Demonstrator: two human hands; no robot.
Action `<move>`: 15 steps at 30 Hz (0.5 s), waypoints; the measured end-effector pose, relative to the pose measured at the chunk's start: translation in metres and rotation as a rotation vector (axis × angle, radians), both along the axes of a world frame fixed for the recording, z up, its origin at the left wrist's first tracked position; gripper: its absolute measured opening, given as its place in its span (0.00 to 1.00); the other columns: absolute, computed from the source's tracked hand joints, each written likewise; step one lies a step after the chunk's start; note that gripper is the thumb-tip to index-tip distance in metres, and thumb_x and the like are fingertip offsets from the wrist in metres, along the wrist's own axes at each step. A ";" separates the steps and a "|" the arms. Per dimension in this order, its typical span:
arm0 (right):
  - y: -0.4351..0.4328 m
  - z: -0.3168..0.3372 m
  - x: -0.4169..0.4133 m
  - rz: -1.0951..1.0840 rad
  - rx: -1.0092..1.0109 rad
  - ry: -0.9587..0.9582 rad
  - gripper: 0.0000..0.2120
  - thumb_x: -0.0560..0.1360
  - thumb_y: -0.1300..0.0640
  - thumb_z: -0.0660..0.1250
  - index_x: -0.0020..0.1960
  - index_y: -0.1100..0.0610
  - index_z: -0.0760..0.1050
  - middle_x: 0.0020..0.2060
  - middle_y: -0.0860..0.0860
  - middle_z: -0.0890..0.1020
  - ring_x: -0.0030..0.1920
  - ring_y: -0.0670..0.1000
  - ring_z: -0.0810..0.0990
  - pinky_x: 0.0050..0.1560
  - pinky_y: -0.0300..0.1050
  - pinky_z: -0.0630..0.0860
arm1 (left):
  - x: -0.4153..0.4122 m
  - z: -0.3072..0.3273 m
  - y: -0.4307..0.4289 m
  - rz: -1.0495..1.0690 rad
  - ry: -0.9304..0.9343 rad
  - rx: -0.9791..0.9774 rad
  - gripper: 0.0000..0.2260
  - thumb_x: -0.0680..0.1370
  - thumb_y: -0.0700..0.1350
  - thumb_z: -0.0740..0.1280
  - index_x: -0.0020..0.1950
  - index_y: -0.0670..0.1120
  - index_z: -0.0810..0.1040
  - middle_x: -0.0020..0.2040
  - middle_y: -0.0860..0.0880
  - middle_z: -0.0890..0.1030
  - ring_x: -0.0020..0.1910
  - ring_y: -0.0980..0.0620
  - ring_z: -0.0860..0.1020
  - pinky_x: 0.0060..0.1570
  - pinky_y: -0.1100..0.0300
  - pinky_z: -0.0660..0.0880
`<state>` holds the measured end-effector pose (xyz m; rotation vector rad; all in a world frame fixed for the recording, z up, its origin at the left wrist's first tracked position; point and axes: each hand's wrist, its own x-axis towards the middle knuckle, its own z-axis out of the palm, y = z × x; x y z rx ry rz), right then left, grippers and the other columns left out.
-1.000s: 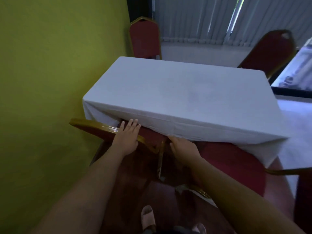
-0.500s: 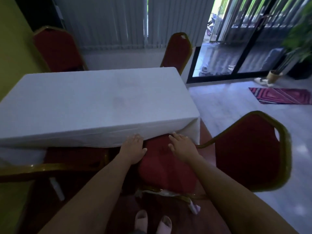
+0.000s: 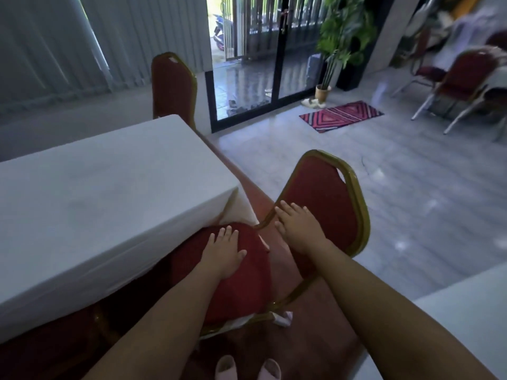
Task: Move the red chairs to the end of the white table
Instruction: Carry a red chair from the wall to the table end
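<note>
A red chair with a gold frame stands at the near right corner of the white table (image 3: 96, 193), its seat (image 3: 241, 292) partly tucked under the cloth and its backrest (image 3: 326, 204) turned right. My left hand (image 3: 223, 253) lies flat on the seat, fingers apart. My right hand (image 3: 297, 229) rests on the backrest by its left frame edge, fingers extended. A second red chair (image 3: 174, 86) stands at the table's far end. Another dark red chair (image 3: 41, 346) sits under the table at lower left, mostly hidden.
A sliding glass door (image 3: 260, 78) and a potted plant (image 3: 343, 37) are behind the table. A striped red rug (image 3: 340, 115) lies on the grey floor. More red chairs (image 3: 463, 75) stand at far right. Another white-covered table (image 3: 452, 319) sits at lower right.
The view has swung right, from the yellow wall side to the door side. My hands left the left chair; the left now lies on the right chair's seat, the right on its backrest.
</note>
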<state>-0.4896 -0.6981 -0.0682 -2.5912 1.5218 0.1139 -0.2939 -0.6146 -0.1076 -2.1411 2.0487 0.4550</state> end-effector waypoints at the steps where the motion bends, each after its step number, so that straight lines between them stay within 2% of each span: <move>1: -0.004 0.003 -0.009 -0.011 -0.010 0.009 0.25 0.82 0.47 0.50 0.77 0.53 0.56 0.78 0.51 0.55 0.76 0.55 0.55 0.74 0.55 0.52 | -0.010 0.001 -0.006 -0.023 0.010 -0.008 0.29 0.82 0.56 0.52 0.78 0.42 0.49 0.79 0.42 0.49 0.78 0.46 0.48 0.75 0.47 0.47; 9: -0.047 0.039 -0.087 -0.035 -0.123 0.115 0.25 0.82 0.46 0.49 0.78 0.51 0.55 0.78 0.50 0.54 0.77 0.54 0.53 0.74 0.55 0.50 | -0.078 0.009 -0.044 -0.122 0.113 -0.120 0.30 0.82 0.56 0.53 0.78 0.41 0.50 0.79 0.42 0.52 0.77 0.46 0.50 0.74 0.47 0.48; 15: -0.092 0.059 -0.130 -0.040 -0.160 0.161 0.25 0.83 0.46 0.48 0.78 0.51 0.55 0.78 0.50 0.54 0.77 0.56 0.52 0.75 0.56 0.50 | -0.127 0.012 -0.064 -0.151 0.194 -0.083 0.33 0.81 0.60 0.52 0.78 0.42 0.47 0.79 0.41 0.49 0.78 0.45 0.48 0.75 0.48 0.47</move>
